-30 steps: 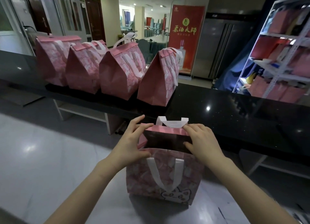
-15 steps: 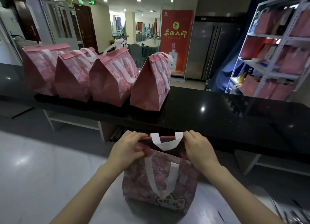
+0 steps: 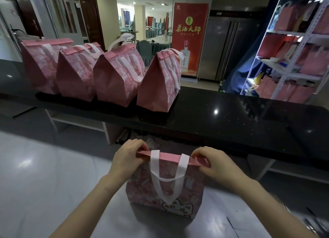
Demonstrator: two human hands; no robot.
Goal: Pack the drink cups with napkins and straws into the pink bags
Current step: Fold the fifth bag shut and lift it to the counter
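Note:
A pink bag [image 3: 188, 189] with white handles and a cartoon animal print stands on the grey work surface [image 3: 44, 184] in front of me. Its top edge is folded flat into a pink strip. My left hand [image 3: 127, 159] pinches the left end of that folded strip. At the strip's right end, my right hand [image 3: 215, 164] pinches it too. The bag's contents are hidden. No cup, napkin or straw shows.
Several closed pink bags [image 3: 117, 77] stand in a row on the black counter [image 3: 231, 116] behind. A white shelf rack [image 3: 293, 59] at the right holds more pink bags. A red banner [image 3: 189, 38] stands beyond the counter.
The bag's open mouth has been pressed shut and its top folded over into a flat strip. Both hands moved from the mouth's sides to the ends of the fold.

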